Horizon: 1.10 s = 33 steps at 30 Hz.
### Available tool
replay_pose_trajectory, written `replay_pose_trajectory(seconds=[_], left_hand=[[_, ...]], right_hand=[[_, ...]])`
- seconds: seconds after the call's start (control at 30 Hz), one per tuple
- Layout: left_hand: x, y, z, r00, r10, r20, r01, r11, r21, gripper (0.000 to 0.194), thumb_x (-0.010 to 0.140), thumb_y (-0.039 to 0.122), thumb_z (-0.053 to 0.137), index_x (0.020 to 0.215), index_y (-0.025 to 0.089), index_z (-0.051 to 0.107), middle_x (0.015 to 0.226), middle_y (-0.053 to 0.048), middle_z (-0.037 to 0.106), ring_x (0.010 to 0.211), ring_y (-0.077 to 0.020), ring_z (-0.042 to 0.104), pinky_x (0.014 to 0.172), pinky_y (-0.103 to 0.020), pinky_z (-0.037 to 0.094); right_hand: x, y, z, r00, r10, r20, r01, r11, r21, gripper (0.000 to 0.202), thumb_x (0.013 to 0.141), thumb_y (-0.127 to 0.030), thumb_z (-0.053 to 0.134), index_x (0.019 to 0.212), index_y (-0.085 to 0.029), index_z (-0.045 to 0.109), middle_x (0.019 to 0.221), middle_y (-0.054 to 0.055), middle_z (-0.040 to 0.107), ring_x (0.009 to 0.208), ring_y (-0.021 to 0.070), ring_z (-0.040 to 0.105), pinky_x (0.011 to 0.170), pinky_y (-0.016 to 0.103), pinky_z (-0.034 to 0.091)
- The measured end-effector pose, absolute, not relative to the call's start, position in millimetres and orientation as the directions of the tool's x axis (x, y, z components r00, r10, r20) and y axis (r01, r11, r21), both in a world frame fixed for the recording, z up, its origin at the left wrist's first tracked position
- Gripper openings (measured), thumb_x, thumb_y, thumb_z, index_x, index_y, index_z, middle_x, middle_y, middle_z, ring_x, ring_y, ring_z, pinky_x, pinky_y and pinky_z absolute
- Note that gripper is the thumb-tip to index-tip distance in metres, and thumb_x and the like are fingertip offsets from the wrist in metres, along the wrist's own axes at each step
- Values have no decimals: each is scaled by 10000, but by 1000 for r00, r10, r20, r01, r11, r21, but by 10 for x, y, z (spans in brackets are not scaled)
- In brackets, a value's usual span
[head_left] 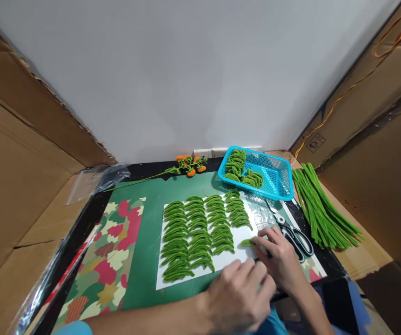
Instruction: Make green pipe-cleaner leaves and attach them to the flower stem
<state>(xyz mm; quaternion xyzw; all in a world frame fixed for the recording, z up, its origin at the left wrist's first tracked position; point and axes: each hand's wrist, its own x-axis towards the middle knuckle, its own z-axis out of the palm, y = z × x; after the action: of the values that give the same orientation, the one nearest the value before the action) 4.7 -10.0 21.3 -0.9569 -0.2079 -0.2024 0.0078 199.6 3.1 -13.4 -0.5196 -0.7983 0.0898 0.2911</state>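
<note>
My right hand (280, 257) pinches one end of a small green pipe-cleaner leaf (245, 242) above the white sheet (245, 260). Nearer to me, my left hand (240, 295) is closed with its fingers curled. A speck of green shows by its fingertips, but I cannot make out what they hold. Several fuzzy green leaves (200, 232), bent in curves, lie in columns on the sheet, left of my right hand. More such leaves (236, 163) sit in the left part of a blue plastic basket (284, 188).
Black-handled scissors (294, 237) lie just right of my right hand. Beyond them is a bundle of long green pipe cleaners (321, 209). Orange flowers on a green stem (190, 166) rest at the back of the green mat (148, 251). Cardboard walls (22, 139) stand at both sides.
</note>
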Motion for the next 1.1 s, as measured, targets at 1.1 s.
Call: replay_pose_trajectory(seconds=[1.1], left_hand=[[63,-311,-240,931,353,91,295,-877,378,227,959,375,652,1063,187,580,845,-37,761,670,-231,727,517,-340,431]], right_hand=[[1930,299,-81,-319,906,279,835,408,-370,252,1037,-205,597,1269,-247,685,1150,87,721,1028,285,662,854,422,558]])
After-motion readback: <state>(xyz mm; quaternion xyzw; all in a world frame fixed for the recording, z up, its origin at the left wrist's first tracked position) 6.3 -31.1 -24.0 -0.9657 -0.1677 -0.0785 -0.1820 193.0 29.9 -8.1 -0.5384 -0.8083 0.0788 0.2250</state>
